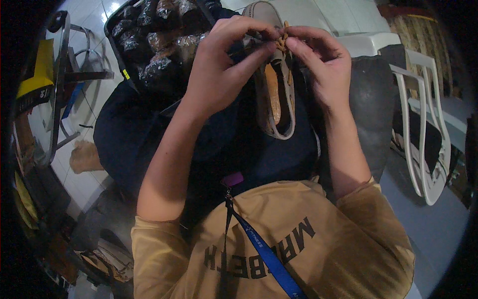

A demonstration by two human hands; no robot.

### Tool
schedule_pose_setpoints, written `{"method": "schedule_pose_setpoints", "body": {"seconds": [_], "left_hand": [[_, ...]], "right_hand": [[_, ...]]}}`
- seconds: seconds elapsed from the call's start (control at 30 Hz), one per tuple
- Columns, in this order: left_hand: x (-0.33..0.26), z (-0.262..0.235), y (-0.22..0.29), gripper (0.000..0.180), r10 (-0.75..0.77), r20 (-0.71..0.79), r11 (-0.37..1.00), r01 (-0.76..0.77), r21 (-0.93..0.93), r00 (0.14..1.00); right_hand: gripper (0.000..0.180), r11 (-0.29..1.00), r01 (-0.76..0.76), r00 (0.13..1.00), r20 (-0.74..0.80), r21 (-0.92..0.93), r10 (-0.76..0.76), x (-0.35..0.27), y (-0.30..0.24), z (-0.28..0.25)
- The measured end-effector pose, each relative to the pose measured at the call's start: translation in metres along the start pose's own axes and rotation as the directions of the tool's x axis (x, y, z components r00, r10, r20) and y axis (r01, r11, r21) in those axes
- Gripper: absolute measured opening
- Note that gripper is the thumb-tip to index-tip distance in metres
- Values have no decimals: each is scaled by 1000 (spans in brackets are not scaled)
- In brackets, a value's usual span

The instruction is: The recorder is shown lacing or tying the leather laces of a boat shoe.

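A greyish-beige shoe (264, 12) lies on my lap, toe pointing away from me and its opening with a tan insole toward me. At its throat is a tan shoelace (282, 44), bunched in what looks like a knot or loop. My left hand (226, 55) pinches the lace from the left, thumb and forefinger together. From the right, my right hand (323, 60) pinches it too, its fingertips almost meeting the left ones. The exact course of the lace between the fingertips is too small to make out.
A dark open case (117, 55) at the far left holds several plastic-wrapped items (157, 40). White plastic chairs (423, 124) stand at the right. A metal-framed stand (64, 74) and a yellow-black box (37, 74) are at the left. A blue lanyard (264, 249) hangs over my shirt.
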State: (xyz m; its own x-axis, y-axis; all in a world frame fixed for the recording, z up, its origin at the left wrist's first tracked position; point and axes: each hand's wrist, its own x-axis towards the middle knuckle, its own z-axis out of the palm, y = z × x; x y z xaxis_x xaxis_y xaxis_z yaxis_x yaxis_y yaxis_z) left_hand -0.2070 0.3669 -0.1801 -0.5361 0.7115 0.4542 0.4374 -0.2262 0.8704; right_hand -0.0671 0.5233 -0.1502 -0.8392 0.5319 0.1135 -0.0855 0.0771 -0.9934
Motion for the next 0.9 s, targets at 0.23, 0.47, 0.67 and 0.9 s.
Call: {"method": "schedule_pose_setpoints", "body": {"seconds": [0.23, 0.47, 0.67, 0.9], "left_hand": [[2, 1, -1, 24, 128, -33, 985, -123, 120, 991], [3, 5, -3, 23, 39, -47, 999, -38, 16, 998], [4, 2, -3, 24, 66, -26, 996, -64, 61, 997], [3, -3, -7, 19, 92, 28, 988, -95, 125, 995]], "right_hand": [[25, 998, -29, 1000, -8, 63, 30, 6, 3, -2], [31, 997, -61, 994, -92, -40, 57, 10, 3, -4], [37, 991, -72, 993, -89, 110, 82, 22, -4, 7], [36, 993, -103, 991, -84, 65, 109, 32, -7, 4]]}}
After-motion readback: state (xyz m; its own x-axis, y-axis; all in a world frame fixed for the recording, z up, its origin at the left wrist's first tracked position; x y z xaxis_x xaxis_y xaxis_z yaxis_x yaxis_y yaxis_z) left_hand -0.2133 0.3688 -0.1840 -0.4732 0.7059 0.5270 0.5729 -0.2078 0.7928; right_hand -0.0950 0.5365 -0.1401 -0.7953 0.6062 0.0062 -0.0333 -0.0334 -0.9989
